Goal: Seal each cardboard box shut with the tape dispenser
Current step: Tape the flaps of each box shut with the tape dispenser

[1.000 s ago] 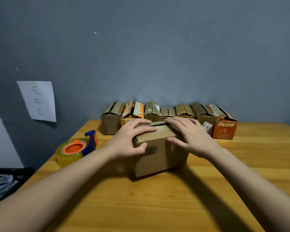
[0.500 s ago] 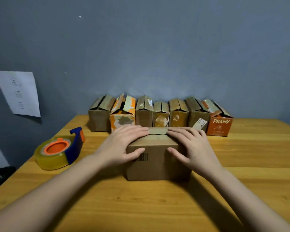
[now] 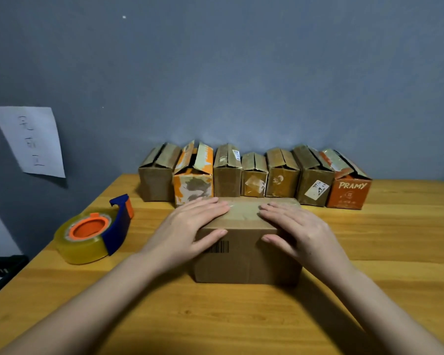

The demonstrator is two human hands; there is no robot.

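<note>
The near box has squared up; left hand and right hand flat, grip wide; seemingly seven boxes behind.

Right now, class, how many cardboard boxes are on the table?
8: seven in a row by the wall, flaps ajar, and one box in front under both hands. None seems hidden.

The plain brown cardboard box at centre looks matt, its top carrying a glossy strip. At 9 o'clock, the blue-and-orange plastic tape dispenser holds shiny yellowish tape. The yellow wooden table shows smooth, faintly glossy grain.
</note>
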